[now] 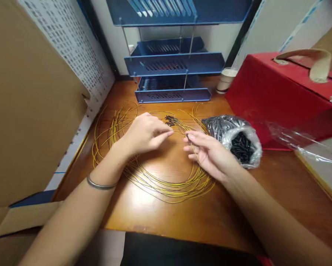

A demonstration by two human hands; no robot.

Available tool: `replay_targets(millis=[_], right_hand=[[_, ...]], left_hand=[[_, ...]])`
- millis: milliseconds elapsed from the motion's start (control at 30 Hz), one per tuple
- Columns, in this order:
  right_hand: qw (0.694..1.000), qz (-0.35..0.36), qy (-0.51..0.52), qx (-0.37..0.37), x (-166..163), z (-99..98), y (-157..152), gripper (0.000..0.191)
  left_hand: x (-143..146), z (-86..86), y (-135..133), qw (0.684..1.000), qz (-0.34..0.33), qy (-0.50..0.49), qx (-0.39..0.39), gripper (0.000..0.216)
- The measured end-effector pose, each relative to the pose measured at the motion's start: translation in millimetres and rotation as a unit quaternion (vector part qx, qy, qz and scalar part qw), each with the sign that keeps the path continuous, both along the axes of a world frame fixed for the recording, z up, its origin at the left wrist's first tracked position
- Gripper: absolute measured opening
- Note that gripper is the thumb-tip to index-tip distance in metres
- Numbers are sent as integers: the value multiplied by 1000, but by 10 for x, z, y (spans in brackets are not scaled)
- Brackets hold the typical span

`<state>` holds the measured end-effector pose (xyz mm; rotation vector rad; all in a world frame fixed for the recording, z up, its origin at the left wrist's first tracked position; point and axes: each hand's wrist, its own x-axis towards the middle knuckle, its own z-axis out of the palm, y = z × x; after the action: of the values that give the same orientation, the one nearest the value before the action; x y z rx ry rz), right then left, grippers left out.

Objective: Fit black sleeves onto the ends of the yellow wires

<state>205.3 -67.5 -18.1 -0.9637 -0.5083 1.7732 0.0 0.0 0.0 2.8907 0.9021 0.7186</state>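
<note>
Thin yellow wires [166, 183] lie in a wide loose coil on the wooden desk. Over the coil's left part is my left hand [146, 133], its thumb and forefinger pinched together; what they hold, if anything, is too small to make out. My right hand [206, 151] is at the coil's right side, palm partly up, with thumb and forefinger closed on a yellow wire near a small dark tip. Between and just behind the hands, several wire ends carry small black pieces [170, 120]. To the right, an open clear plastic bag [256, 146] holds many small black pieces.
A blue tiered tray rack [173, 96] stands at the back, with a paper cup [226, 80] beside it. A red box with a handle [277, 96] fills the right side. Cardboard [30, 111] walls off the left. The desk [144, 218] has its front edge near me.
</note>
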Motion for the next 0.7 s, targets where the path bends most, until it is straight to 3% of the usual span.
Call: replay_targets(millis=[367, 700], right_hand=[[999, 37, -38, -6, -19, 1, -71, 12], [999, 27, -18, -14, 2, 3, -63, 16]], left_hand=[[111, -113, -71, 995, -99, -22, 22, 20], [9, -84, 14, 996, -70, -40, 44, 20]])
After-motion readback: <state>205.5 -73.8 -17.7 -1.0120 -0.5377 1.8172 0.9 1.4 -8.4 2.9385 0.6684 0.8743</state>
